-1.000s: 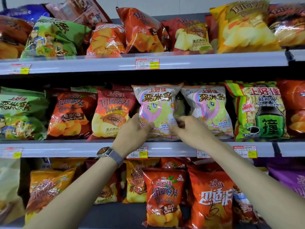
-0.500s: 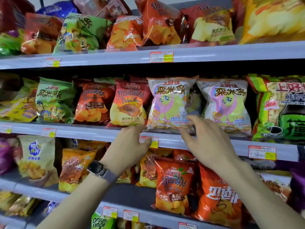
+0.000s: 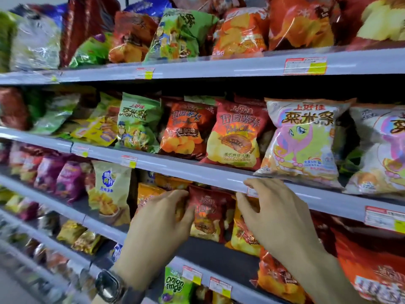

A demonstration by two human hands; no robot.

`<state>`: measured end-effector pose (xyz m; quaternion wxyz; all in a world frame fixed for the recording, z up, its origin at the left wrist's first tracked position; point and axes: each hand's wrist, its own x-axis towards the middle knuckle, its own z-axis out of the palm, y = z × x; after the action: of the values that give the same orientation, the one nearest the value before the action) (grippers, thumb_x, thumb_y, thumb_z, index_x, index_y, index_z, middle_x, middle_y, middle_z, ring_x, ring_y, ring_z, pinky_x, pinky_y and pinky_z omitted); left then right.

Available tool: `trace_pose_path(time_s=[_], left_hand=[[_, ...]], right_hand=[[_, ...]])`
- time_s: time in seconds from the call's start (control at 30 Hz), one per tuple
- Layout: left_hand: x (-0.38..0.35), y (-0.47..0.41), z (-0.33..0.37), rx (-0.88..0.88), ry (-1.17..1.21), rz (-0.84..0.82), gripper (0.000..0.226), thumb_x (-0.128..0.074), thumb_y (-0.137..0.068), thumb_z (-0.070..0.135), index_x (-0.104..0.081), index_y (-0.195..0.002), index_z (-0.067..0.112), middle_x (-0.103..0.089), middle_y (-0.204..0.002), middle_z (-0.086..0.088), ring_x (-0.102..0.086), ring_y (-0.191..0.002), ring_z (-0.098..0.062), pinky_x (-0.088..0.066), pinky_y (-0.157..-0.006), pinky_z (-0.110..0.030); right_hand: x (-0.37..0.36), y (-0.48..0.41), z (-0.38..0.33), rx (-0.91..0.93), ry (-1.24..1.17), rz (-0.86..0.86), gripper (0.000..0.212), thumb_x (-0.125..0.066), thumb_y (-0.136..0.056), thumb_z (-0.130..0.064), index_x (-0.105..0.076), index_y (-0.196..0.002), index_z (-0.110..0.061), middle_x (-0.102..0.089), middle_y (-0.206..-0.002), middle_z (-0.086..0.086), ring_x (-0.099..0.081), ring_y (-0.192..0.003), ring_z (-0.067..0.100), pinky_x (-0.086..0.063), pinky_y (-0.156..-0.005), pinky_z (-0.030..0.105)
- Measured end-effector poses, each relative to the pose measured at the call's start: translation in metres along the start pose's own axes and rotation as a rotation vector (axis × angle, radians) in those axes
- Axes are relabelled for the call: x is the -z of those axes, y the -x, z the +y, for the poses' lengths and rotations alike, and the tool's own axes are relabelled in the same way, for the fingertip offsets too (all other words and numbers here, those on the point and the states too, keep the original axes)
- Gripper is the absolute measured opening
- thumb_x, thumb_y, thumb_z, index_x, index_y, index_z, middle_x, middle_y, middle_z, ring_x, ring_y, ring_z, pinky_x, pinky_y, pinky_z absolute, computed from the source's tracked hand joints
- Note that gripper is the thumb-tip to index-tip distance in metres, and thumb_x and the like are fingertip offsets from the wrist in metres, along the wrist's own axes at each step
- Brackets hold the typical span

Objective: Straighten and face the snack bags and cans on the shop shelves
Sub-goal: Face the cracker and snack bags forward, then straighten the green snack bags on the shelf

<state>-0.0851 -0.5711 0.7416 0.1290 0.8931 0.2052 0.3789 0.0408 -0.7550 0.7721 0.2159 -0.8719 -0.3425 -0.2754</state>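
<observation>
Bag: a dark red chip bag point(image 3: 207, 218) stands on the lower shelf point(image 3: 210, 253), just under the rail point(image 3: 197, 170) of the shelf above, between both hands.
Neighbours: 1 orange bag point(image 3: 146, 194) on its left, 1 yellow bag point(image 3: 243, 235) on its right, both close.
Left hand point(image 3: 157, 222): fingers lie along the bag's left edge; whether they pinch it is hidden.
Right hand point(image 3: 280, 218): spread wide, holding nothing, just beside the bag's right side.
Handling: probably light, air-filled, slick film with brittle chips inside.
Hold: likely best by the 2 side seams, with light pressure and no squeeze on the middle.
</observation>
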Motion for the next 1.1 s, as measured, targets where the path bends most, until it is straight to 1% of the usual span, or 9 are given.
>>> trace_pose_path(time_s=[0.2, 0.3, 0.4, 0.6, 0.8, 0.9, 0.97, 1.03, 1.1], left_hand=[[0.022, -0.043, -0.090, 0.011, -0.027, 0.036, 0.041, -0.059, -0.097, 0.050, -0.066, -0.134, 0.033, -0.074, -0.113, 0.008, -0.069, -0.103, -0.018, -0.042, -0.071, -0.030], [0.034, -0.074, -0.130, 0.016, 0.003, 0.062, 0.039, -0.063, -0.097, 0.049, -0.068, -0.131, 0.030, -0.075, -0.114, 0.010, -0.069, -0.108, -0.019, -0.050, -0.078, -0.034], [0.043, -0.106, -0.167, 0.022, 0.024, 0.101, 0.042, -0.065, -0.097, 0.043, -0.065, -0.137, 0.029, -0.074, -0.123, 0.005, -0.066, -0.117, -0.021, -0.046, -0.085, -0.036], [0.054, -0.173, -0.229, -0.028, 0.105, 0.159, 0.059, -0.064, -0.098, 0.042, -0.049, -0.152, 0.024, -0.065, -0.137, -0.005, -0.060, -0.125, -0.032, -0.047, -0.086, -0.042], [0.045, -0.243, -0.261, 0.005, 0.124, 0.072, 0.103, -0.066, -0.088, 0.069, -0.024, -0.164, 0.015, -0.049, -0.157, -0.014, -0.051, -0.137, -0.040, -0.046, -0.102, -0.049], [0.036, -0.265, -0.269, 0.053, 0.238, -0.035, 0.128, -0.065, -0.071, 0.085, -0.017, -0.166, 0.013, -0.042, -0.164, -0.012, -0.048, -0.143, -0.037, -0.046, -0.109, -0.050], [0.030, -0.273, -0.274, 0.068, 0.306, -0.068, 0.135, -0.063, -0.064, 0.089, -0.016, -0.166, 0.013, -0.040, -0.165, -0.010, -0.048, -0.143, -0.035, -0.046, -0.112, -0.051], [0.026, -0.277, -0.277, 0.058, 0.372, -0.094, 0.128, -0.069, -0.069, 0.084, -0.021, -0.165, 0.015, -0.048, -0.159, -0.006, -0.053, -0.138, -0.032, -0.049, -0.109, -0.049], [0.024, -0.277, -0.277, -0.010, 0.446, -0.109, 0.105, -0.074, -0.076, 0.075, -0.032, -0.158, 0.025, -0.063, -0.138, 0.008, -0.065, -0.118, -0.020, -0.055, -0.091, -0.036]], right_hand=[[-0.050, -0.032, -0.067, -0.014, -0.025, 0.039, 0.049, -0.047, -0.100, -0.056, -0.059, -0.140, -0.029, -0.061, -0.135, -0.013, -0.052, -0.130, 0.012, -0.049, -0.098, 0.035], [-0.068, -0.056, -0.102, -0.014, -0.047, 0.065, 0.049, -0.050, -0.100, -0.052, -0.056, -0.143, -0.029, -0.059, -0.139, -0.012, -0.050, -0.131, 0.013, -0.047, -0.101, 0.037], [-0.082, -0.080, -0.128, -0.021, -0.080, 0.115, 0.051, -0.053, -0.100, -0.050, -0.053, -0.146, -0.027, -0.056, -0.143, -0.012, -0.047, -0.133, 0.013, -0.045, -0.102, 0.037], [-0.106, -0.117, -0.153, -0.063, -0.146, 0.165, 0.060, -0.058, -0.101, -0.045, -0.043, -0.155, -0.025, -0.042, -0.160, -0.009, -0.037, -0.147, 0.012, -0.032, -0.115, 0.026], [-0.116, -0.152, -0.168, -0.140, -0.104, 0.149, 0.083, -0.056, -0.102, -0.047, -0.014, -0.166, -0.016, -0.023, -0.171, 0.000, -0.021, -0.157, 0.018, -0.022, -0.122, 0.030], [-0.118, -0.168, -0.171, -0.195, -0.120, 0.132, 0.095, -0.058, -0.100, -0.050, -0.001, -0.167, -0.014, -0.023, -0.171, 0.005, -0.027, -0.154, 0.026, -0.031, -0.121, 0.039], [-0.120, -0.175, -0.172, -0.231, -0.098, 0.088, 0.098, -0.058, -0.098, -0.053, 0.002, -0.167, -0.015, -0.021, -0.172, 0.005, -0.031, -0.152, 0.029, -0.036, -0.120, 0.046], [-0.123, -0.179, -0.174, -0.241, -0.051, 0.066, 0.097, -0.056, -0.097, -0.057, 0.000, -0.167, -0.017, -0.013, -0.174, 0.002, -0.027, -0.155, 0.028, -0.032, -0.122, 0.050], [-0.127, -0.179, -0.177, -0.231, -0.069, 0.091, 0.092, -0.057, -0.097, -0.055, -0.006, -0.167, -0.024, -0.014, -0.173, -0.004, -0.026, -0.155, 0.024, -0.030, -0.122, 0.048]])
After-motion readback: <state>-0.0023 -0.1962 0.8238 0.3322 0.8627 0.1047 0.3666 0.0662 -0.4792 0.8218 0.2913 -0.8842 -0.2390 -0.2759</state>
